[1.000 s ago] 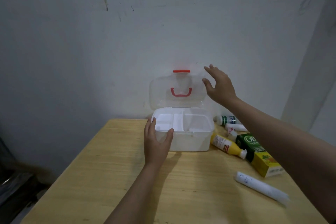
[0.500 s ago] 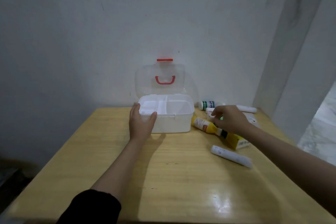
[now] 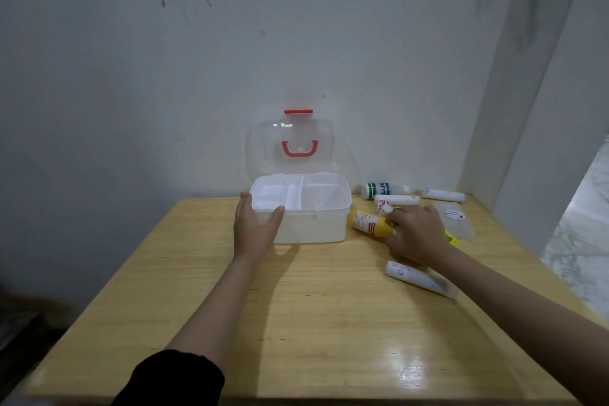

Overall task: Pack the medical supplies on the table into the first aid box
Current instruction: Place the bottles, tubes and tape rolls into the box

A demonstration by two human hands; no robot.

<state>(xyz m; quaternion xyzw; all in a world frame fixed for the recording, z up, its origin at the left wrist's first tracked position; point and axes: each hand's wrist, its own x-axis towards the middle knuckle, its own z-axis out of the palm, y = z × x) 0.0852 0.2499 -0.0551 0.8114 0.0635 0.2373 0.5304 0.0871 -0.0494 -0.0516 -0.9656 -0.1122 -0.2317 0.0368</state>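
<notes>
The white first aid box (image 3: 313, 227) stands open at the back of the wooden table (image 3: 313, 323), its clear lid (image 3: 293, 145) with a red handle leaning up against the wall. My left hand (image 3: 255, 227) grips the box's front left corner. My right hand (image 3: 417, 234) lies palm down at the cap end of a yellow bottle (image 3: 367, 222) lying just right of the box. It hides most of a green and yellow carton (image 3: 451, 237). Whether the fingers hold the bottle is hidden. A speckled white tube (image 3: 415, 277) lies nearer to me, under my right wrist.
Behind my right hand lie a green-banded white bottle (image 3: 379, 189), a white tube with red print (image 3: 395, 199), another white tube (image 3: 443, 195) and a clear flat case (image 3: 456, 219). The wall is right behind the box. The table's right edge drops to a pale floor.
My right hand came down from the raised lid to the supplies and now sits lower, over the yellow bottle's cap end. My left hand stays on the box corner.
</notes>
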